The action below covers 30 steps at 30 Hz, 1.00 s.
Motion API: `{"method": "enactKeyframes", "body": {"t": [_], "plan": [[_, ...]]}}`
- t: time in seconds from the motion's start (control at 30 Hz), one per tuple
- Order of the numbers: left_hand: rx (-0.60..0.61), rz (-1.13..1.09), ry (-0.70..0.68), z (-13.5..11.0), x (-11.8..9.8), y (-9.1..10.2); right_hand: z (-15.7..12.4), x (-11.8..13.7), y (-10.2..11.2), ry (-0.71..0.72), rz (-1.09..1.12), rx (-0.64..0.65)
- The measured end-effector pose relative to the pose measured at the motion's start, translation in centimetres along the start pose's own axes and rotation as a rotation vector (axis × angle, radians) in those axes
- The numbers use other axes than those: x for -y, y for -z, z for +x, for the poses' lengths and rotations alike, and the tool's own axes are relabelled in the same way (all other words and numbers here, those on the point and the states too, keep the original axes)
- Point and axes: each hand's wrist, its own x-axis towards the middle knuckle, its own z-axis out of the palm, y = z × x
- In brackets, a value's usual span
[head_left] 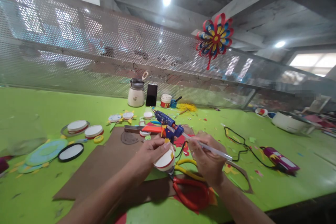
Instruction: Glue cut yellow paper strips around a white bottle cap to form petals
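My left hand [154,148] pinches a round white lid [165,161] with a red rim and a small yellow piece at its top edge. Just beyond it is a blue hot glue gun [168,122] with an orange trigger, its nozzle pointing away to the upper left. A clear glue stick [214,149] runs into the back of the gun, and the fingers of my right hand [207,154] are closed around the stick. Below my hands lie red-handled scissors [193,196] and a yellow-handled tool [187,166], partly covered. Brown card [105,168] spreads under my left forearm.
White discs [93,131], a black-rimmed disc [70,152] and a light blue-green paper ring [46,152] lie left. A jug [136,92], phone [151,95] and paint pot [166,100] stand at the back. A black cord [240,148] and purple device [280,159] lie right.
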Motion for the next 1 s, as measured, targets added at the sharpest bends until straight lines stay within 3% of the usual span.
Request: {"method": "enactKeyframes", "body": {"t": [0.37, 0.63, 0.83, 1.0], "plan": [[-0.006, -0.043, 0.037, -0.23, -0.37, -0.45, 0.36, 0.43, -0.57, 0.063, 0.012, -0.067], [0.015, -0.074, 0.049, -0.04, -0.01, -0.28, 0.01, 0.07, -0.67, 0.089, -0.007, -0.029], [0.021, -0.090, 0.047, -0.03, 0.08, -0.23, 0.47, 0.24, -0.53, 0.067, -0.068, -0.038], [0.056, -0.129, 0.083, 0.18, 0.00, -0.12, 0.49, 0.24, -0.52, 0.017, 0.024, -0.014]]}}
